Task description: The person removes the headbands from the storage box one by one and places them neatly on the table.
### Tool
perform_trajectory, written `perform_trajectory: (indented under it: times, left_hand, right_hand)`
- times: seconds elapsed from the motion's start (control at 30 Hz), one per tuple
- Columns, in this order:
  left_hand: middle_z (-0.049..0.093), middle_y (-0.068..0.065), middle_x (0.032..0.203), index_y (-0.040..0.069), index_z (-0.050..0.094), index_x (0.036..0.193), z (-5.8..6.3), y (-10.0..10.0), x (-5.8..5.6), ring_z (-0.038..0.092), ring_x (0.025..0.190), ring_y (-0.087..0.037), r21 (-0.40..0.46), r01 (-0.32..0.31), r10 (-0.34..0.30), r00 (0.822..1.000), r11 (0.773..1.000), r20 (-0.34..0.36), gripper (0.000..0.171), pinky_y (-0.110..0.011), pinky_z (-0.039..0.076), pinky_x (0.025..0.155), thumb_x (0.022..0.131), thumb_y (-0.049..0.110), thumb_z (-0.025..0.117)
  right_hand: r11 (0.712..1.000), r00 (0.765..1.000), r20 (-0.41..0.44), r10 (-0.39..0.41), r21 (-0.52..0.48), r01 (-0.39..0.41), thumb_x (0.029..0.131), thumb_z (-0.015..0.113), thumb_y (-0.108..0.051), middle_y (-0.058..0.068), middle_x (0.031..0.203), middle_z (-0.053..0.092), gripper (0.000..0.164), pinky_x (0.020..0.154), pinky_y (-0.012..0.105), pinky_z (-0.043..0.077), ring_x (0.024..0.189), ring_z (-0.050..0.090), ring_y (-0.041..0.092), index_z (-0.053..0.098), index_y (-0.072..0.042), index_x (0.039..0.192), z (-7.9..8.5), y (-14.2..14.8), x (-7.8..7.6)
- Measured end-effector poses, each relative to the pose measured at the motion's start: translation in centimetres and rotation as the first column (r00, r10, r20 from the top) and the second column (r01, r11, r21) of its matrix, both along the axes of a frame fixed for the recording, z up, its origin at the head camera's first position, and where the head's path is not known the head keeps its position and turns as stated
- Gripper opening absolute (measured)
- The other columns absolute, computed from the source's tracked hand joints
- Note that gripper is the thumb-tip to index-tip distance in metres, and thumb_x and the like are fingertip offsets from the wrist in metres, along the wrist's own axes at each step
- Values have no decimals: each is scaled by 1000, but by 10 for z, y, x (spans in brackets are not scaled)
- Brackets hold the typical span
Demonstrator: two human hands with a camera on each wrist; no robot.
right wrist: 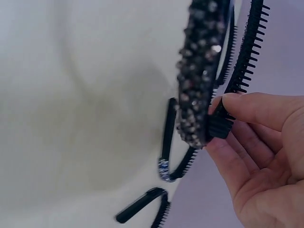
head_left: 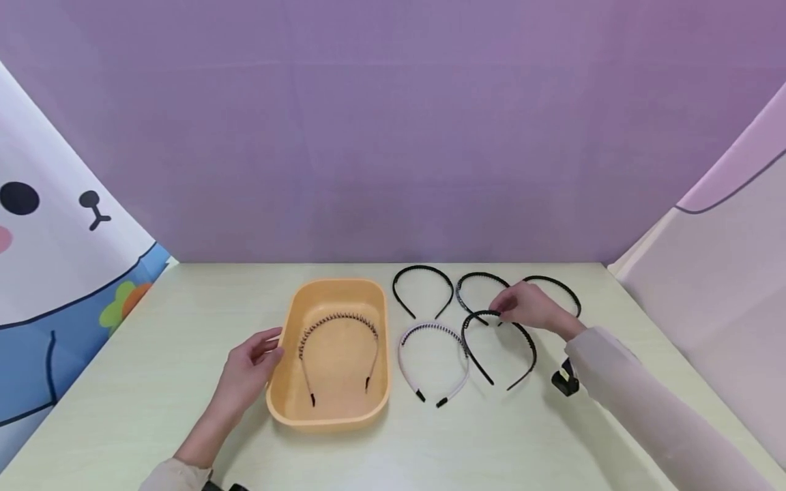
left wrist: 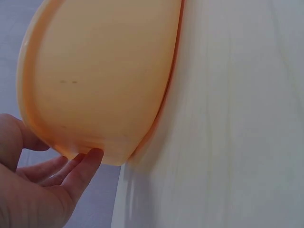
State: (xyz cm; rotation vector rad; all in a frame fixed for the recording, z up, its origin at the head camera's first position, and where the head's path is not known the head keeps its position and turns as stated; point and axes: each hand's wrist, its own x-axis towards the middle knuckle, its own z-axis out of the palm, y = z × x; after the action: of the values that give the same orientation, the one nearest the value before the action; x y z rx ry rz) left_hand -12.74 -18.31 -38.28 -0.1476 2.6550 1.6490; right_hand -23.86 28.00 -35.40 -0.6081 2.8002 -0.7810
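A black headband (head_left: 531, 346) studded with sparkling beads hangs from my right hand (head_left: 529, 305), its ends pointing down toward me. The thumb and fingers pinch it near the top of its curve, where comb teeth show in the right wrist view. My left hand (head_left: 248, 368) touches the outer left wall of an orange-yellow plastic basin (head_left: 276, 402) with its fingertips. Inside the basin lies a thin headband (head_left: 342, 316) with dark teeth and dark tips. In the left wrist view the fingers (left wrist: 88, 171) rest against the basin's outside.
A white headband (head_left: 402, 365) with dark tips lies right of the basin. Behind it is a black headband (head_left: 424, 267). Two more black headbands, one (head_left: 482, 275) partly hidden and another (head_left: 559, 281) behind the right hand, lie at the back right. A purple backdrop (head_left: 393, 136) rises behind the table.
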Motion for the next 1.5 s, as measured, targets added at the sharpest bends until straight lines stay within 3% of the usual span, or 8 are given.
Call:
perform_trajectory:
  times: [0.47,0.77,1.2,1.5]
  left_hand:
    - [54,-28,130,0,44,138,0,0,1,56,118,-35,-18,0,0,1000,1000,5,43,-26,54,89,97,10,49]
    - [54,-29,130,-1,45,138,-2,-1,2,56,117,-35,-9,4,-4,1000,1000,-7,42,-16,51,83,98,9,49]
    - [54,-29,130,-1,45,138,-5,-2,0,57,117,-35,3,5,-5,1000,1000,-1,42,-16,51,83,98,10,50]
    - [54,-29,130,-1,45,138,-5,-2,0,56,118,-35,2,0,0,1000,1000,2,42,-16,51,84,98,10,50]
  right_hand:
    - [999,999,31,-24,-20,25,75,67,5,10,88,72,20,68,26,53,81,65,17,72,1,94,-20,14,8]
    - [1000,1000,-4,-16,-10,16,76,66,5,11,88,72,19,65,23,53,81,67,20,72,1,93,-25,21,5]
    - [999,999,-11,-50,4,50,76,67,5,12,89,72,20,71,32,56,83,67,23,72,1,95,-27,22,1]
    - [998,998,9,-55,-4,55,76,66,5,13,90,72,20,70,32,55,83,66,24,71,2,94,-27,21,-1]
